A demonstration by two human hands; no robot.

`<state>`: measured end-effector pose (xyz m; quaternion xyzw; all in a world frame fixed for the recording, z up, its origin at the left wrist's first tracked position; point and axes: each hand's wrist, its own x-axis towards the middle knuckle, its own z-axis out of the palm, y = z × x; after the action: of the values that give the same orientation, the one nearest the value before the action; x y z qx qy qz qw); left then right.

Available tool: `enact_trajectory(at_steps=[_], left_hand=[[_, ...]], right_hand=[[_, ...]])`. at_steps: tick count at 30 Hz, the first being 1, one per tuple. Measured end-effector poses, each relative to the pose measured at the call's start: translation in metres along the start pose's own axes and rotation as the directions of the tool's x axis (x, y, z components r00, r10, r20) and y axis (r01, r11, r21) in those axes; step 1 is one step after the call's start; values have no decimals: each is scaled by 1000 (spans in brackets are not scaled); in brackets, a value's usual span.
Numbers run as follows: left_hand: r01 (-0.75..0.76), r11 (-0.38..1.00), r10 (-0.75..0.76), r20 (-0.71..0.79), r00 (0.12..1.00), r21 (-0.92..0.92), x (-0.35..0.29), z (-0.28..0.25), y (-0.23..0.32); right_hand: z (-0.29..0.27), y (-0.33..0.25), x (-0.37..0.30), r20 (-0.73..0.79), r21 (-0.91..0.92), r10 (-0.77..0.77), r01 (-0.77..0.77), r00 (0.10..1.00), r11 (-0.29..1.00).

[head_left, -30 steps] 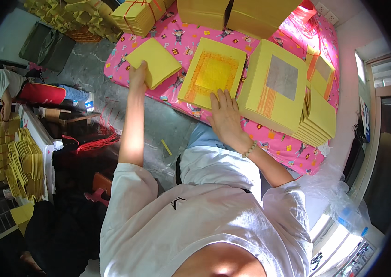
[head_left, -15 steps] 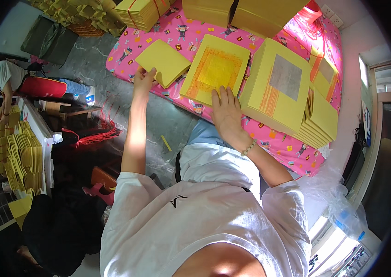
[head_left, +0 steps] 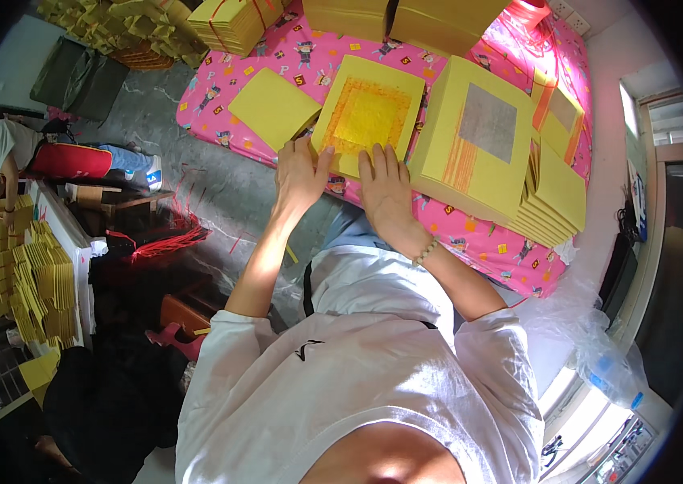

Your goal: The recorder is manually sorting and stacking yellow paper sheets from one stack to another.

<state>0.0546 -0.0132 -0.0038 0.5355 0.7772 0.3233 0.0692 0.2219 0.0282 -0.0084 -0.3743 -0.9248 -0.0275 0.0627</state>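
On pink printed cloth (head_left: pixel 206 113), left hand (head_left: pixel 300 179) curled, grip unclear; right hand (head_left: pixel 388 191) lay flat, loose, on orange-bordered yellow paper rectangle (head_left: pixel 369 117)

Left hand (head_left: pixel 301 179): formerly grasping the near edge of the plain yellow paper (head_left: pixel 273 105), then loosened at that edge; now off it and shifted rightward, fingers at the near left corner of the sheet with the orange-and-gold patch (head_left: pixel 369 115). Left forearm: now slanted inward. Plain yellow paper: earlier apart from the patched sheet, now close against its left side. Gap to right hand (head_left: pixel 388 187): narrowed, formerly wide.
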Motion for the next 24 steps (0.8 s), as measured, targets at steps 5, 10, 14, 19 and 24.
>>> enact_trajectory(at_steps=[5, 10, 14, 19, 24], left_hand=[[136, 990, -140, 178, 974, 34, 15, 3, -10], [233, 971, -214, 253, 943, -47, 22, 9, -16], [199, 911, -142, 178, 974, -361, 20, 16, -14], [232, 705, -170, 158, 973, -670, 24, 1, 10], [284, 561, -215, 194, 957, -778, 32, -66, 50]], right_hand=[[2, -1, -2, 1, -4, 22, -22, 1000, 1000], [5, -2, -4, -17, 23, 45, -44, 999, 999], [3, -4, -6, -49, 125, 86, -79, 995, 989], [-4, -10, -6, -169, 311, 168, -109, 971, 944], [-57, -9, -4, -254, 406, 131, -18, 958, 914]])
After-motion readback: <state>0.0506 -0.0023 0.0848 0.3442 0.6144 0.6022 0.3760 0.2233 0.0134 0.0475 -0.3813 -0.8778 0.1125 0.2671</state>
